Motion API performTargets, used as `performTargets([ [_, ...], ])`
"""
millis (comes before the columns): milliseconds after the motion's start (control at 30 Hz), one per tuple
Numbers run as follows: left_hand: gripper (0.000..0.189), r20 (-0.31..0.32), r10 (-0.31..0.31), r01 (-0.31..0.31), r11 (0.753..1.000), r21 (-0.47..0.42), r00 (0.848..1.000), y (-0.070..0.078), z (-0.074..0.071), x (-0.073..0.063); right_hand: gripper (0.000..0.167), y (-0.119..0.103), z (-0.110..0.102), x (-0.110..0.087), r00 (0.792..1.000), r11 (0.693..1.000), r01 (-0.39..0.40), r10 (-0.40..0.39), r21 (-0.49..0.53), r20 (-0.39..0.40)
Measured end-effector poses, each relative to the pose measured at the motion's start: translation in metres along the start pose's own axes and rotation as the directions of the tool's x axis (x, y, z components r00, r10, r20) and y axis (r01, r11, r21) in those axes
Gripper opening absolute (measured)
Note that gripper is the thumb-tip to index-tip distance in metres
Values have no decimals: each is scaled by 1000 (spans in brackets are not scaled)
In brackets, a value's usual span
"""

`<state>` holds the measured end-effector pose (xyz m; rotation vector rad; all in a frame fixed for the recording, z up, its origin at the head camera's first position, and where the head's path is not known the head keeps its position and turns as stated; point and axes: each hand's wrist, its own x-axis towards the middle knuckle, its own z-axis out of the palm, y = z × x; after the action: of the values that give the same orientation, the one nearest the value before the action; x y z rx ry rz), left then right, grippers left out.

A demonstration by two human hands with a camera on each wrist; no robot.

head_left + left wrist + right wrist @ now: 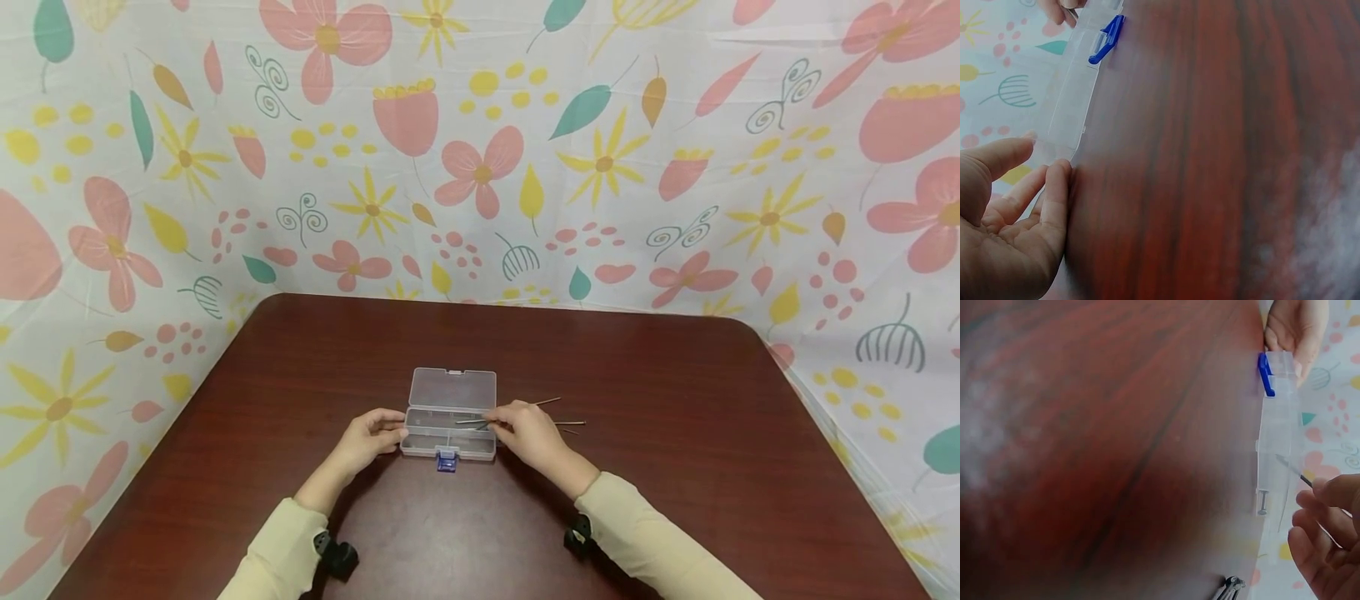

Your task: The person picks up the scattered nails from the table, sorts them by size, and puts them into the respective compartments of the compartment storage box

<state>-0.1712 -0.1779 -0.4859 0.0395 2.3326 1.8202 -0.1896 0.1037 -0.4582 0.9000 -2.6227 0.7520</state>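
A clear plastic box (448,432) with compartments sits on the table, its lid (453,389) raised at the back. A blue latch (447,461) hangs from its front. At the box's left end, my left hand (369,439) holds the edge, thumb at the rim and fingertips lower on the side. My right hand (531,433) is over the right end, pinching a slim metal tool (1294,470) between thumb and fingers. The tool's tip points left across the compartments. Inside the box's right end shows a small metal piece (1263,501).
Several thin rods lie on the table beyond my right hand, among them a brownish rod (546,402) and a longer rod (573,423). A shiny metal object (1232,587) appears low in the right wrist view. Flowered cloth (480,150) hangs behind the dark wooden table (645,367).
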Motion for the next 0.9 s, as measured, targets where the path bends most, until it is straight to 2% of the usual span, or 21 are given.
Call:
performTargets([
  [200, 34, 3, 6, -6, 1000, -11, 1000, -1, 1, 0, 20, -2, 0, 2, 1000, 1000, 9, -8, -11, 26],
  [467, 34, 14, 19, -19, 1000, 3, 1000, 1, 0, -1, 22, 2, -3, 1, 1000, 1000, 11, -11, -25, 0],
  [700, 36, 27, 17, -17, 1000, -1, 999, 7, -2, -4, 21, 7, -15, -5, 999, 999, -33, 33, -31, 8],
  [900, 36, 25, 18, -18, 1000, 2, 1000, 5, 0, -4, 21, 17, -28, -12, 999, 998, -42, 42, -56, -1],
])
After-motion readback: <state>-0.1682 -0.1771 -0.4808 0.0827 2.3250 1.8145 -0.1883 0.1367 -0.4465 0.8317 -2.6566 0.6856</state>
